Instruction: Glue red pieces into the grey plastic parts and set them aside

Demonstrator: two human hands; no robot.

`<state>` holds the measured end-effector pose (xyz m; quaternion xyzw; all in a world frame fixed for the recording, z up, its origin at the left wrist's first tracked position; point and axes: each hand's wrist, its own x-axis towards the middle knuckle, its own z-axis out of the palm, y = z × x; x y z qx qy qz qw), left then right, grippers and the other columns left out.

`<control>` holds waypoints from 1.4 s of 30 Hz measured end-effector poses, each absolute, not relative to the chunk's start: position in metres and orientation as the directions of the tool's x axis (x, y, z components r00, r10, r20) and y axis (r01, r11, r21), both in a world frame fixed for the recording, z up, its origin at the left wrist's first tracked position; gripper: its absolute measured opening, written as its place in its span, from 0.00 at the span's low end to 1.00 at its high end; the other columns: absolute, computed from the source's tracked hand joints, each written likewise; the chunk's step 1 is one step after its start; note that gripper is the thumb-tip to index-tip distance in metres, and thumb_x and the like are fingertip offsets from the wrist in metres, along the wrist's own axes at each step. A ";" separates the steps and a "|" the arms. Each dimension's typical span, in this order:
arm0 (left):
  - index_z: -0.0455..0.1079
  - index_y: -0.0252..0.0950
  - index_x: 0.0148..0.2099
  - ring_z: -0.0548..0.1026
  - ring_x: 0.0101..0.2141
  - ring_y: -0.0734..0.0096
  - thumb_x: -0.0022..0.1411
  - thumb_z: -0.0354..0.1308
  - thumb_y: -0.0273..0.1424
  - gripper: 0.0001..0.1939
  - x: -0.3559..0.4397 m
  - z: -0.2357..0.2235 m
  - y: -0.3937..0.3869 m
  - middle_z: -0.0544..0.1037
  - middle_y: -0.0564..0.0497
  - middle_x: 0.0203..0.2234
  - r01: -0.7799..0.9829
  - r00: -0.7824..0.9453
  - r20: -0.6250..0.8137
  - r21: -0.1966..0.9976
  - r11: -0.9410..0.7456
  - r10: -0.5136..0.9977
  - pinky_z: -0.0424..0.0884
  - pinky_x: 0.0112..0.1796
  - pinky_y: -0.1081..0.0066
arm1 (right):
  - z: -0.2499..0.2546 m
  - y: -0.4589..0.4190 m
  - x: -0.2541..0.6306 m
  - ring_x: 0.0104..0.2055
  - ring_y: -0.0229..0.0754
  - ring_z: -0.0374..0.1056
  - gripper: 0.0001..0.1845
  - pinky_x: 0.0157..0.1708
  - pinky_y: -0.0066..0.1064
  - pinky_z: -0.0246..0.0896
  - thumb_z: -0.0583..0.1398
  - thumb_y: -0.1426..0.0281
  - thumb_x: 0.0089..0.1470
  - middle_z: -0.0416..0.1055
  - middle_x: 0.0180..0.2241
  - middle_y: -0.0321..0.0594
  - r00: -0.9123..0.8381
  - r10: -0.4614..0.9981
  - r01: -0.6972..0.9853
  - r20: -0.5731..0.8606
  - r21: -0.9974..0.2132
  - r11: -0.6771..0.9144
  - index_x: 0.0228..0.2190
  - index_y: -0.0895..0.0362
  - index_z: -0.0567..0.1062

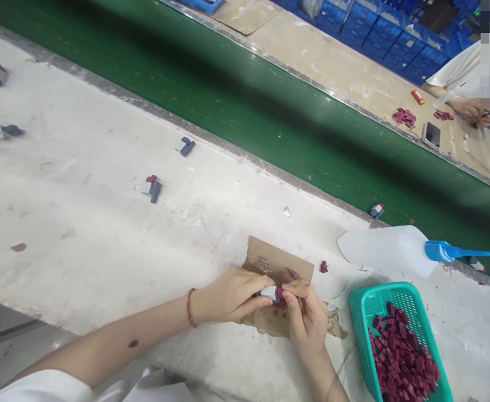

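Observation:
My left hand (245, 295) is closed around a small grey, white and dark red plastic part (269, 292), its fingers wrapped over the grey side. At the part's right end, my right hand (307, 312) pinches a small dark red piece (280, 292) that touches the part. Both hands are just above a stained piece of cardboard (303, 262) on the white table (102, 234). Another dark red piece (294, 274) lies on the cardboard, and one more loose piece (324, 267) sits to its right.
A green basket (356, 312) of dark red pieces stands at the right. Behind it lies a white bottle (383, 248) with a blue nozzle. Several grey-and-red parts (155, 190) are scattered leftward. Beyond the green conveyor belt (245, 84), another person's hands (475, 110) work near a phone (431, 134).

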<state>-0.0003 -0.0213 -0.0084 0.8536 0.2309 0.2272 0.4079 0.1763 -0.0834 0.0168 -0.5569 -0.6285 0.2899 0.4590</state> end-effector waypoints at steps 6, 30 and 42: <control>0.66 0.33 0.40 0.74 0.24 0.70 0.75 0.32 0.41 0.25 0.001 -0.008 -0.022 0.77 0.48 0.25 0.201 0.766 0.273 0.758 -0.620 0.582 0.64 0.26 0.73 | 0.016 -0.082 0.171 0.27 0.39 0.70 0.10 0.28 0.30 0.67 0.55 0.76 0.63 0.73 0.25 0.36 -0.030 0.940 0.456 0.338 -0.833 0.314 0.31 0.54 0.72; 0.72 0.37 0.47 0.75 0.31 0.68 0.72 0.47 0.33 0.13 -0.004 0.008 -0.013 0.79 0.48 0.30 0.249 0.715 0.424 0.589 -0.769 0.556 0.72 0.33 0.70 | 0.058 -0.111 0.225 0.32 0.42 0.73 0.12 0.32 0.31 0.67 0.56 0.65 0.63 0.78 0.30 0.40 0.194 0.972 0.605 0.129 -0.796 -0.015 0.33 0.53 0.79; 0.72 0.32 0.51 0.74 0.44 0.55 0.67 0.49 0.32 0.15 0.049 -0.001 0.135 0.79 0.41 0.42 0.620 0.457 0.226 0.612 -0.491 0.860 0.70 0.47 0.60 | 0.028 -0.153 0.319 0.31 0.57 0.76 0.16 0.29 0.41 0.66 0.52 0.64 0.49 0.80 0.28 0.52 0.657 0.754 0.742 0.003 -0.183 -0.645 0.27 0.54 0.79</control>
